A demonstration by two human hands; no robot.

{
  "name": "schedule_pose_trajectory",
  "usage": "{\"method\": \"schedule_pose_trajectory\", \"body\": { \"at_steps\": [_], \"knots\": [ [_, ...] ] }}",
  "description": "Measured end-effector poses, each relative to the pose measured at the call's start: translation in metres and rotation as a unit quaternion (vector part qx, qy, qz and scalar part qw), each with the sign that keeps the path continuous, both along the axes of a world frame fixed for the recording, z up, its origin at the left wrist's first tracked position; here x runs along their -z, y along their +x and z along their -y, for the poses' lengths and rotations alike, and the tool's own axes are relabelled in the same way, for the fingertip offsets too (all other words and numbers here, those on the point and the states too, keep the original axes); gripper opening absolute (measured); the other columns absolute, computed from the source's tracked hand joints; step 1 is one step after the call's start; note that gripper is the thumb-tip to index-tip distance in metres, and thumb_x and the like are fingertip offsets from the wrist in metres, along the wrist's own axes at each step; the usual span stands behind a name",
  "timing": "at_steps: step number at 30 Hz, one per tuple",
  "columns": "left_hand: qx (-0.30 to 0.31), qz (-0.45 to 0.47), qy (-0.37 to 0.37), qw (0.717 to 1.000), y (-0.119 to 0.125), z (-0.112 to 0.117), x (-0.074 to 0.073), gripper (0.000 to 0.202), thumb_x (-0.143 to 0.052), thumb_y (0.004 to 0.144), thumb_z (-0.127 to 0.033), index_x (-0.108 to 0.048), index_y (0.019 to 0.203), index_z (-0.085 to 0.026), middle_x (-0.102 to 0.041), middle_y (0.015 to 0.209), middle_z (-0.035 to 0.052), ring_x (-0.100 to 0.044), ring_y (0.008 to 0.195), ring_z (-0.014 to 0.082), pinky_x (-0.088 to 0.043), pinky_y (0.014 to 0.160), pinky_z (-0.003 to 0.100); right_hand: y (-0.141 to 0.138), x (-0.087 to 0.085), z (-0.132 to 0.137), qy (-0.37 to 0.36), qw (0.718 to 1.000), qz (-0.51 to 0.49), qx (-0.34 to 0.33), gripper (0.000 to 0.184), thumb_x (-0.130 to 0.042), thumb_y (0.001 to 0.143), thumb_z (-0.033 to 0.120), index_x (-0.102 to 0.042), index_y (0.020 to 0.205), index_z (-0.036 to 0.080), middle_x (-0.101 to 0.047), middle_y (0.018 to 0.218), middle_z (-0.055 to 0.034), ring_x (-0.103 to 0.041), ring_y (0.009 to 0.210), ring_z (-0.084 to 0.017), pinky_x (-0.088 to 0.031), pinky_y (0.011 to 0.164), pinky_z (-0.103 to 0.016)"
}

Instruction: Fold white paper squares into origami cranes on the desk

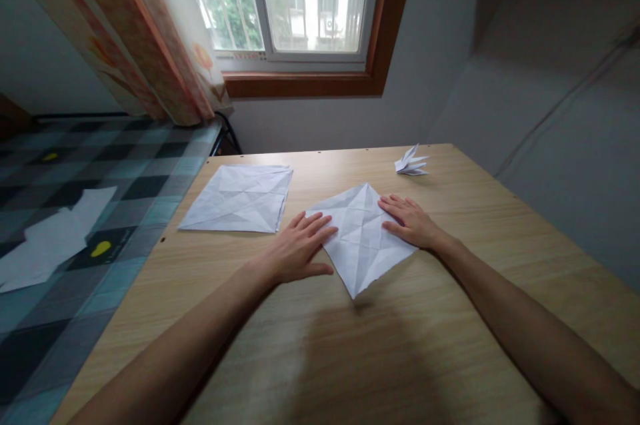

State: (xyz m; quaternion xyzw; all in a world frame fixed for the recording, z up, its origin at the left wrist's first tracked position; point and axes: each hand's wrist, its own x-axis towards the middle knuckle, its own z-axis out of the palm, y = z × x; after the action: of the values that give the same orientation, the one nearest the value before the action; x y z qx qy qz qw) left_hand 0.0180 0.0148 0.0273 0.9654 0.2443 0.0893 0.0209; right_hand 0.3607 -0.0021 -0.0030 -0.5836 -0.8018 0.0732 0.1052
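A creased white square of paper lies cornerwise on the wooden table. My left hand rests flat on its left corner, fingers stretched out. On the paper's right corner lies my right hand, also flat with fingers extended. Neither hand grips anything. The paper's near corner lifts slightly off the table.
A stack of creased white sheets lies at the table's left. A small folded paper figure sits at the far right. A bed with a checked cover and loose papers is on the left; a window and curtain are behind.
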Motion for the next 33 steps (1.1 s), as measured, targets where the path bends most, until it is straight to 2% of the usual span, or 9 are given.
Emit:
{"method": "schedule_pose_trajectory", "body": {
  "at_steps": [4, 7, 11, 15, 20, 25, 29, 31, 33],
  "knots": [
    [0.083, 0.068, 0.1, 0.989, 0.004, -0.009, 0.0, 0.025, -0.053, 0.097, -0.033, -0.063, 0.116, -0.02, -0.066, 0.128, 0.0114, -0.06, 0.122, 0.0245, -0.042, 0.108, 0.044, 0.003, 0.002, -0.001, -0.006, 0.999, -0.036, -0.01, 0.057, -0.042, 0.096, 0.051, -0.048, 0.145, 0.023, -0.041, 0.155, -0.0089, -0.033, 0.147, -0.032, -0.022, 0.118, -0.061],
    [0.106, 0.126, 0.106, 0.981, 0.013, -0.004, 0.0, 0.014, -0.052, 0.096, -0.025, -0.065, 0.096, -0.02, -0.074, 0.104, 0.0072, -0.068, 0.101, 0.0198, -0.05, 0.093, 0.035, 0.007, 0.007, -0.003, 0.005, 0.995, -0.097, -0.01, 0.058, -0.038, 0.096, 0.058, -0.055, 0.14, 0.024, -0.048, 0.151, -0.01, -0.037, 0.144, -0.033, -0.022, 0.117, -0.063],
    [-0.021, 0.253, 0.006, 0.967, 0.02, 0.002, -0.016, 0.018, -0.049, 0.095, -0.025, -0.064, 0.088, -0.018, -0.07, 0.074, 0.0022, -0.064, 0.065, 0.0131, -0.049, 0.066, 0.025, 0.011, 0.014, -0.006, 0.025, 0.954, -0.296, 0.037, 0.066, -0.029, 0.096, 0.066, -0.066, 0.126, 0.021, -0.064, 0.135, -0.012, -0.056, 0.13, -0.031, -0.038, 0.112, -0.055],
    [-0.248, 0.414, -0.089, 0.871, 0.003, -0.024, -0.049, 0.021, -0.051, 0.09, -0.034, -0.061, 0.082, -0.018, -0.058, 0.059, -0.0027, -0.051, 0.049, 0.011, -0.039, 0.049, 0.022, 0.01, 0.02, -0.005, 0.022, 0.912, -0.402, 0.08, 0.063, -0.039, 0.093, 0.068, -0.069, 0.119, 0.019, -0.07, 0.123, -0.0129, -0.067, 0.113, -0.03, -0.052, 0.101, -0.048],
    [-0.523, 0.34, -0.053, 0.78, -0.062, -0.08, -0.071, 0.024, -0.056, 0.086, -0.037, -0.064, 0.094, -0.016, -0.066, 0.078, 0.0008, -0.056, 0.064, 0.0128, -0.042, 0.058, 0.022, 0.009, 0.02, -0.004, 0.045, 0.926, -0.363, 0.094, 0.056, -0.043, 0.093, 0.064, -0.071, 0.114, 0.021, -0.071, 0.123, -0.0127, -0.065, 0.117, -0.028, -0.051, 0.101, -0.044],
    [-0.594, 0.237, -0.067, 0.765, -0.124, -0.096, -0.064, 0.022, -0.063, 0.081, -0.037, -0.062, 0.083, -0.015, -0.065, 0.076, 0.0035, -0.057, 0.074, 0.0202, -0.049, 0.079, 0.037, 0.007, 0.01, -0.002, 0.069, 0.954, -0.277, 0.093, 0.055, -0.04, 0.095, 0.058, -0.072, 0.114, 0.018, -0.071, 0.121, -0.0136, -0.064, 0.117, -0.03, -0.048, 0.104, -0.046],
    [-0.638, 0.147, -0.005, 0.756, -0.135, -0.091, -0.053, 0.051, -0.061, 0.083, -0.051, -0.057, 0.119, -0.015, -0.064, 0.119, 0.0146, -0.055, 0.108, 0.0366, -0.045, 0.093, 0.056, 0.003, 0.003, -0.001, 0.078, 0.961, -0.249, 0.096, 0.051, -0.04, 0.095, 0.054, -0.073, 0.113, 0.019, -0.072, 0.12, -0.0124, -0.064, 0.116, -0.029, -0.048, 0.103, -0.045],
    [-0.611, 0.09, 0.08, 0.782, -0.126, -0.089, -0.048, 0.064, -0.046, 0.09, -0.058, -0.046, 0.135, -0.012, -0.049, 0.142, 0.0201, -0.045, 0.125, 0.0411, -0.04, 0.099, 0.06, 0.001, 0.002, -0.001, 0.082, 0.96, -0.247, 0.099, 0.049, -0.042, 0.095, 0.054, -0.073, 0.112, 0.02, -0.072, 0.118, -0.0124, -0.065, 0.113, -0.029, -0.049, 0.101, -0.044],
    [-0.521, 0.048, 0.102, 0.846, -0.109, -0.088, -0.042, 0.064, -0.033, 0.096, -0.057, -0.04, 0.143, -0.013, -0.041, 0.151, 0.0181, -0.038, 0.135, 0.0381, -0.035, 0.107, 0.057, 0.0, 0.003, -0.003, 0.087, 0.961, -0.242, 0.098, 0.048, -0.042, 0.094, 0.053, -0.071, 0.114, 0.02, -0.072, 0.119, -0.0128, -0.065, 0.113, -0.028, -0.048, 0.102, -0.044]
  ]
}}
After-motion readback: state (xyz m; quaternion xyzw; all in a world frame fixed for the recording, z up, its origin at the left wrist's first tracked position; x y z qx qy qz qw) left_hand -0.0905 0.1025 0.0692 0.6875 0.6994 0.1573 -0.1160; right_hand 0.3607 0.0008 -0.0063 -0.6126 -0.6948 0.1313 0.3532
